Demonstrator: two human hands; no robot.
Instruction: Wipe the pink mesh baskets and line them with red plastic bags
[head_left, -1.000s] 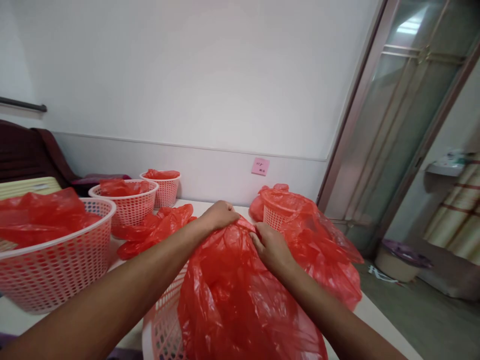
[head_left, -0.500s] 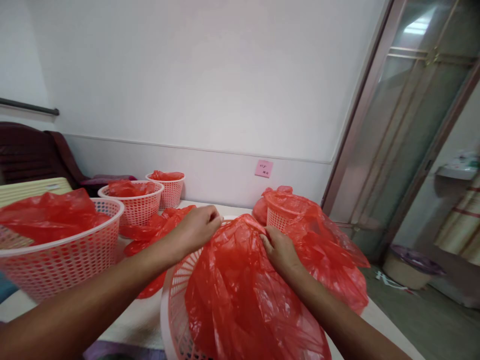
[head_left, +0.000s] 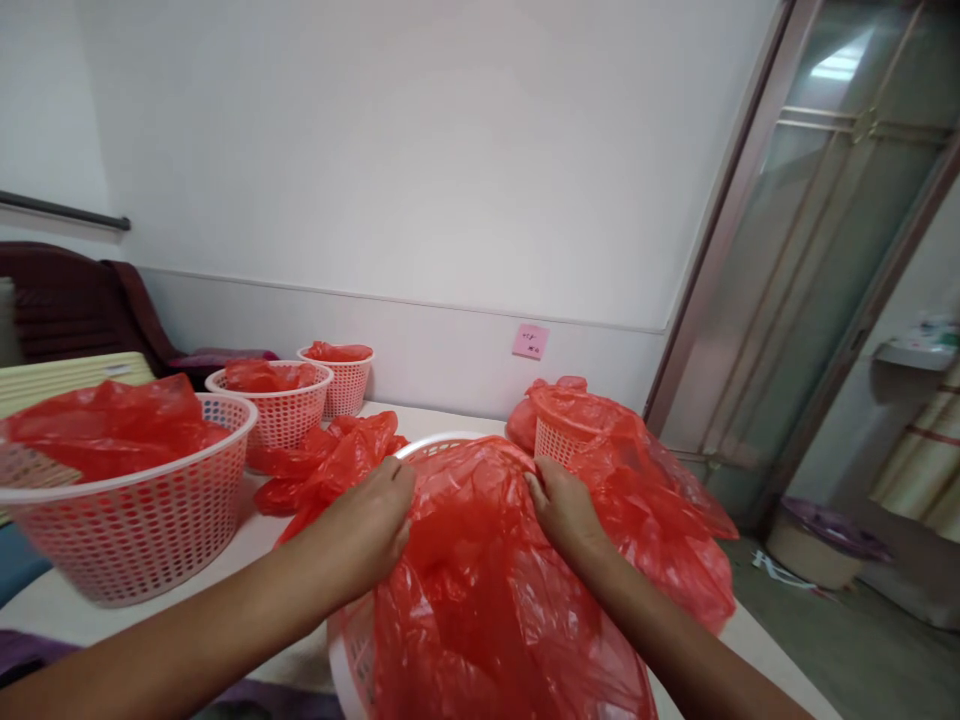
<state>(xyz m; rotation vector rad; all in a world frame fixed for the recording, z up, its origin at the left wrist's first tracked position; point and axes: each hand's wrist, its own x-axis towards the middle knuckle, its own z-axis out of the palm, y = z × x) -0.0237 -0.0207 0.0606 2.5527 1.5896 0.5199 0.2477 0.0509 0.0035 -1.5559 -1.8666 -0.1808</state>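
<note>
Red bag (head_left: 487, 600): spread between the two arms, draped over the near basket and bulging toward the person; its upper edge runs just left of the right hand's fingertips.
Near basket (head_left: 442, 438): white rim showing behind the bag, its lattice side showing below the left forearm.
Right hand (head_left: 559, 500): gripping the bag's upper right edge between thumb and fingers.
Left hand (head_left: 386, 515): curled against the bag's left edge; from here I can't tell whether it pinches the plastic.
Loose red bags (head_left: 337, 455): crumpled on the table (head_left: 247, 560), just beyond the left hand.
Left baskets (head_left: 142, 530): three in a row, red plastic inside each.
Right basket (head_left: 559, 443): beyond the right hand, largely covered by red plastic.
</note>
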